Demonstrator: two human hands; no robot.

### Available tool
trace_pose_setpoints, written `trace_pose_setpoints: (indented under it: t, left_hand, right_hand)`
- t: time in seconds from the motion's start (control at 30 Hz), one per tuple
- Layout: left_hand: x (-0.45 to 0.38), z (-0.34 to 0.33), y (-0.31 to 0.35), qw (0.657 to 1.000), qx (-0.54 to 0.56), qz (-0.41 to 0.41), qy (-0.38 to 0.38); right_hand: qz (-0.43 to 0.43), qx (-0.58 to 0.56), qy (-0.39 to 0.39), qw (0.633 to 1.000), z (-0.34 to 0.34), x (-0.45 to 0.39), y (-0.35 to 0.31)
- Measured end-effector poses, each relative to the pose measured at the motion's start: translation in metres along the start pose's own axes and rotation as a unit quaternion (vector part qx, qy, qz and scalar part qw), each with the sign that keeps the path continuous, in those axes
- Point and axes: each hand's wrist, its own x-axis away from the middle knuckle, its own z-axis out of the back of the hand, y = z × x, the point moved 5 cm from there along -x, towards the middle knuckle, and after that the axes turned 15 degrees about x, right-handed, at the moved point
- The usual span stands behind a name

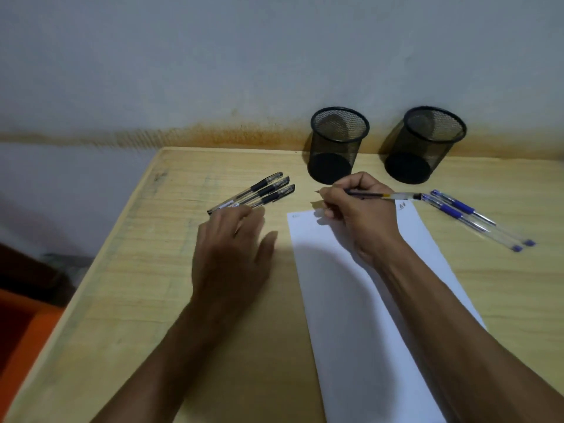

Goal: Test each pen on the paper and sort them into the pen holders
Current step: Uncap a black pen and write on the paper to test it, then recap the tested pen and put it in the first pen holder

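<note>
Pens are counted: three black [254,193], two blue [476,215], one pinched by the right hand [355,209]; left hand [232,242] lies spread.

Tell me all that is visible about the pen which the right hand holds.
The pen has a clear plastic barrel with a dark grip zone and a yellowish band at mid-length. It is uncapped; its fine tip points left, just beyond the top left corner of the paper, and its rear end points right, reaching the blue pens. It lies almost level above the table. The right hand pinches it in a writing grip; whether the tip touches the wood is unclear.
</note>
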Motion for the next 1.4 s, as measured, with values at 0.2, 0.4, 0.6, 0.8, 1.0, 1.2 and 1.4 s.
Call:
trace_pose_setpoints:
  t: [0.2, 0.4, 0.6, 0.8, 1.0, 1.2, 1.4]
  left_hand:
    - [0.009, 0.008, -0.020, 0.985, -0.051, 0.163, -0.006]
    - [0.013, 0.009, -0.012, 0.978, -0.056, 0.201, -0.004]
    - [0.018, 0.010, 0.001, 0.979, -0.019, 0.202, -0.004]
    - [0.023, 0.018, 0.047, 0.961, 0.186, 0.200, 0.042]
    - [0.028, 0.030, 0.084, 0.914, 0.350, 0.202, 0.047]
    - [0.031, 0.037, 0.095, 0.915, 0.368, 0.163, 0.032]
    - [0.032, 0.037, 0.105, 0.901, 0.410, 0.143, 0.014]
  right_hand:
    - [0.046, 0.158, 0.051, 0.985, 0.038, 0.043, 0.007]
    - [0.082, 0.200, -0.002, 0.976, 0.055, 0.072, 0.014]
    - [0.077, 0.182, -0.063, 0.978, 0.059, 0.084, 0.010]
    - [0.082, 0.127, -0.087, 0.985, 0.054, 0.087, -0.018]
    - [0.128, 0.071, -0.107, 0.983, 0.052, 0.100, -0.052]
    - [0.155, 0.145, -0.092, 0.973, 0.063, 0.106, -0.060]
    - [0.141, 0.175, -0.118, 0.967, 0.062, 0.108, -0.057]
